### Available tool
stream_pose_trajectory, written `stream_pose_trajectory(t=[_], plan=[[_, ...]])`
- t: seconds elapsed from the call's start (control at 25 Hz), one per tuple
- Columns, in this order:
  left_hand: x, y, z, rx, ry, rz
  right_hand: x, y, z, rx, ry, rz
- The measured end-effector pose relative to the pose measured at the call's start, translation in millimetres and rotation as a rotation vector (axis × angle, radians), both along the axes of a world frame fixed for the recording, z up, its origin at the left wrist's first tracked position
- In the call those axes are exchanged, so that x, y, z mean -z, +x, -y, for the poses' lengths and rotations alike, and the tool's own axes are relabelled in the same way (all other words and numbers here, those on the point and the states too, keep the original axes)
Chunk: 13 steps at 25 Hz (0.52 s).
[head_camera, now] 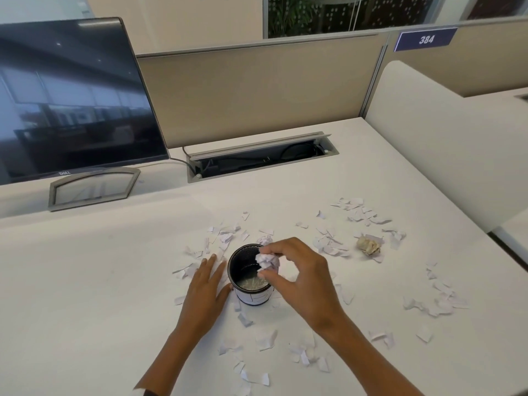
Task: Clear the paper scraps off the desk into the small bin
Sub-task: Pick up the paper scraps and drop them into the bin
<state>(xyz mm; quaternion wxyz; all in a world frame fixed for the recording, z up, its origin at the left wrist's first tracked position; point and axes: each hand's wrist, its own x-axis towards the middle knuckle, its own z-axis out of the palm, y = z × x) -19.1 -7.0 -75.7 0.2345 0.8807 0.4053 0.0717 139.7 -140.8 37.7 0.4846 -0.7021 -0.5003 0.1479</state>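
Observation:
A small black mesh bin (243, 264) stands on the white desk (100, 267), with a few scraps at its bottom. My right hand (300, 270) pinches a crumpled white paper wad (267, 261) just above the bin's open mouth. My left hand (207, 287) lies with straight fingers on the desk, touching the bin's left side. Torn white paper scraps (331, 242) are scattered all around the bin, with more scraps (437, 298) at the right and scraps (265, 341) near me. A crumpled beige paper ball (369, 244) sits to the right.
A dark monitor (71, 95) on a grey stand (91, 190) is at the back left. An open cable tray (260, 158) is set into the desk behind the scraps. A beige partition (257, 87) closes the back, and a white divider (445, 144) the right side.

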Motion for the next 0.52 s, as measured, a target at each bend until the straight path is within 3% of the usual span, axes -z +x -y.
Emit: stream_pose_trajectory(t=[0.16,0.36,0.52], plan=[[10.8,-5.8,8.0,0.016,0.084,-0.041,10.5,-8.2,-15.5,-0.086,-0.143,0.163],[15.5,-5.4,10.6,0.004,0.128,-0.064,18.4,21.1,-36.3,0.047,0.013,-0.147],[14.9,-5.1,9.7,0.003,0.124,-0.041,51.3,55.4,-67.7,0.111,-0.181,-0.100]])
